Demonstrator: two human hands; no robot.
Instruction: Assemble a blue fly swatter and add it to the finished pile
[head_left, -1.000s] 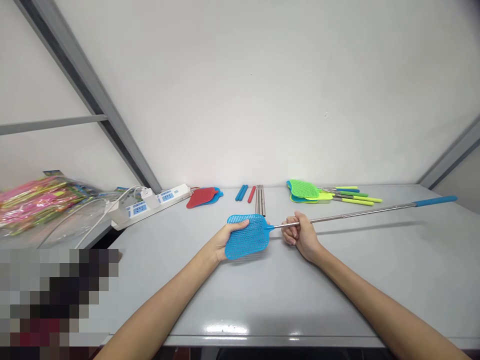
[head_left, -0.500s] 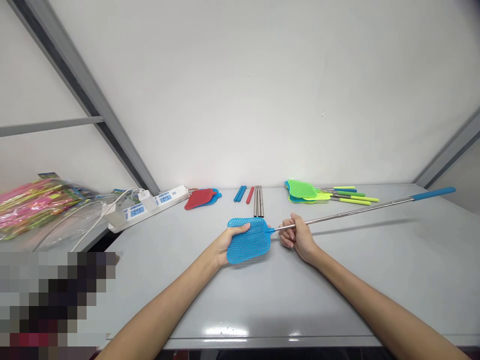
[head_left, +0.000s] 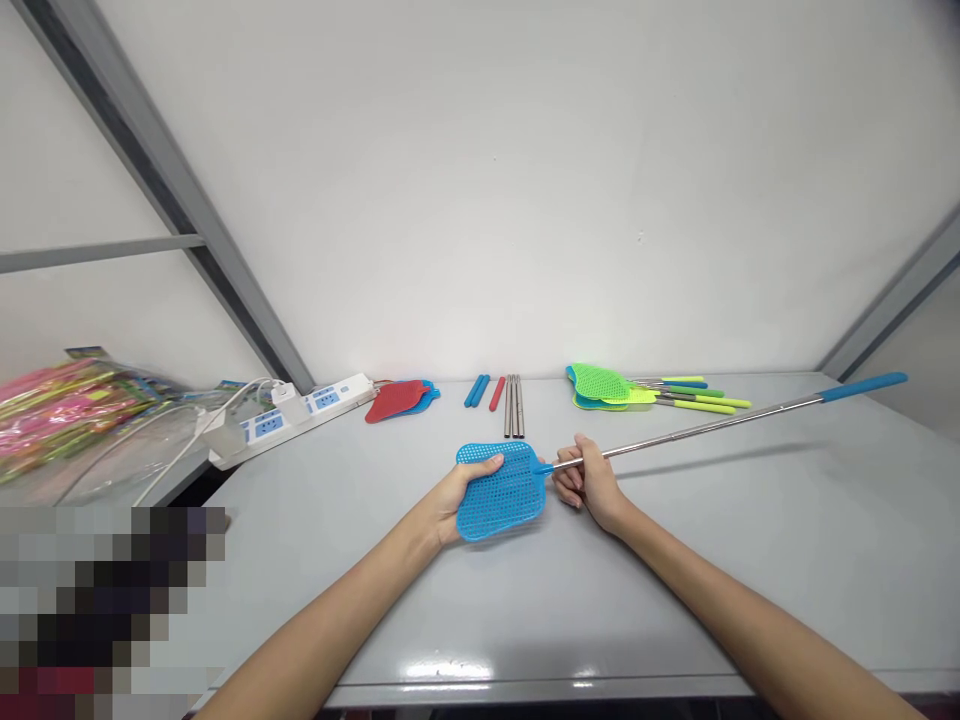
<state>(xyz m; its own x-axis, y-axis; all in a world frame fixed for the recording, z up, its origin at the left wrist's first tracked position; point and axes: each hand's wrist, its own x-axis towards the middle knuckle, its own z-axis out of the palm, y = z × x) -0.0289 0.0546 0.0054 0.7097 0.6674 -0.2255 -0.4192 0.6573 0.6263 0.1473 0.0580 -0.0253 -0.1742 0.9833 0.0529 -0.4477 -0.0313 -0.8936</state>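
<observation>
Holding the blue fly swatter (head_left: 510, 497) by its mesh head in your left hand (head_left: 466, 498), grip closed; right hand (head_left: 589, 484) grip pinches the steel shaft (head_left: 675, 436) just behind the head, over the table (head_left: 600, 620).

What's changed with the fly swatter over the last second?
The blue grip at the far end of the steel shaft has risen slightly, and the right hand sits nearer the blue mesh head. Nothing was let go: the left hand still holds the head. The red swatter heads, steel rods and green swatter heads stayed put.
</observation>
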